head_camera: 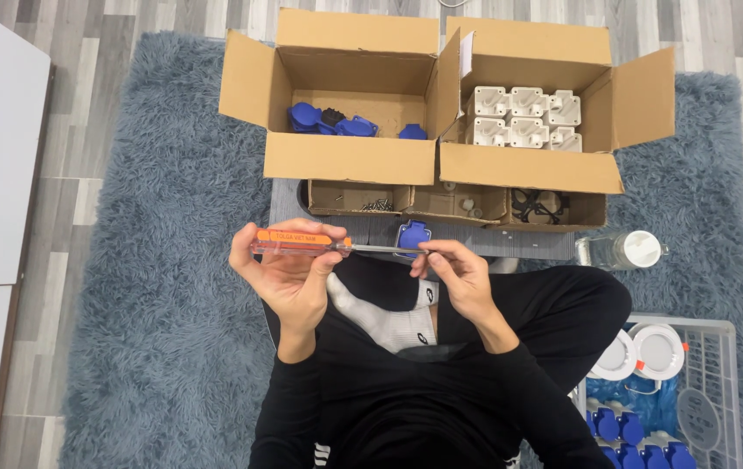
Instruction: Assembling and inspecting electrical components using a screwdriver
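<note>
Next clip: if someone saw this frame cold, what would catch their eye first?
Probably the orange-handled screwdriver held level at centre, its handle in the left hand and its metal shaft pinched by the right hand. Behind it on the shaggy blue rug stand two open cardboard boxes, the left box holding blue parts, the right box white ones.

Two open cardboard boxes [350, 156], clear bottle [619, 250], wire basket [710, 347] on shaggy blue rug [171, 287].

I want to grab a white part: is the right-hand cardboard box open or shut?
Open. The right-hand cardboard box has all its flaps folded outward, and the white parts inside show in rows from above.
</note>
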